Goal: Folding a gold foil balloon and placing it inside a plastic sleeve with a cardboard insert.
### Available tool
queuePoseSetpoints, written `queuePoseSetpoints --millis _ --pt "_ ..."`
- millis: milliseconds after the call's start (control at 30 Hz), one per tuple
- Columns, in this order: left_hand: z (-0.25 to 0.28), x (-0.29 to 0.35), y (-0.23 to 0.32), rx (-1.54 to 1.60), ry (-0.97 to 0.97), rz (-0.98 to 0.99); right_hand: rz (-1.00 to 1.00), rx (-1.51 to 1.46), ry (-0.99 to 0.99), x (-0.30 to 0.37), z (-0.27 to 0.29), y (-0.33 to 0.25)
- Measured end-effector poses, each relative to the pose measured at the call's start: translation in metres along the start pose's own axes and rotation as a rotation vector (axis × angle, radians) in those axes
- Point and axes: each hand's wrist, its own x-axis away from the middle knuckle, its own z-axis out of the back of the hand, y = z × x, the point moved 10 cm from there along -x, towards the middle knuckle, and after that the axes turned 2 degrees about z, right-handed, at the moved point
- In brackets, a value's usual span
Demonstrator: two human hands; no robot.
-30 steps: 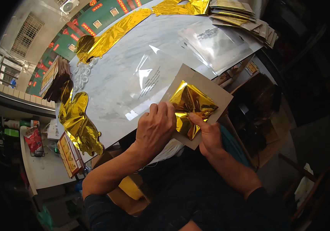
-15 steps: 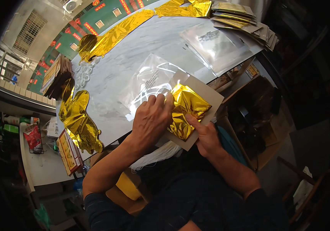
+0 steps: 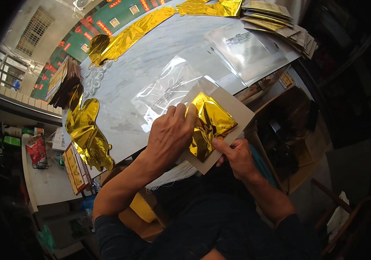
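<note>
A folded piece of shiny gold foil, perhaps a flat foil balloon, lies on a grey-beige cardboard sheet, tilted over the near edge of the table. My right hand grips the sheet's lower right edge, its thumb pressing on the foil. Curled at the left edge of the foil is my left hand; its fingertips are partly hidden, and what they pinch cannot be made out. A clear plastic bag lies flat just beyond, reaching up to the sheet's far corner.
Flat gold foil shapes lie along the table's left and far edges. Clear bags and stacked card packs sit at the far right. White rings lie at the left. An open cardboard box stands below, right.
The cardboard sheet and foil have shifted slightly right and nearer. My right thumb has slid a little lower on the foil. The left hand stays nearly in place.
</note>
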Motion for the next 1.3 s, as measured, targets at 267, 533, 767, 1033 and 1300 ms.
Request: queuePoseSetpoints --millis 267,533,767,1033,1300 --pt "0.003 0.002 -0.009 0.01 -0.12 0.1 0.065 -0.03 0.038 -0.001 0.001 -0.004" --pt "0.005 0.001 0.006 -0.013 -0.057 -0.008 0.06 -0.046 -0.028 -0.002 -0.012 0.004" --pt "0.002 -0.006 0.001 -0.016 -0.008 0.027 0.044 -0.054 -0.031 0.001 -0.025 0.002" --pt "0.005 -0.001 0.006 0.021 -0.012 0.04 0.076 -0.058 0.023 0.003 -0.017 0.001" --pt "0.007 0.009 0.02 0.111 -0.074 -0.019 0.102 0.021 0.024 0.006 -0.028 -0.007"
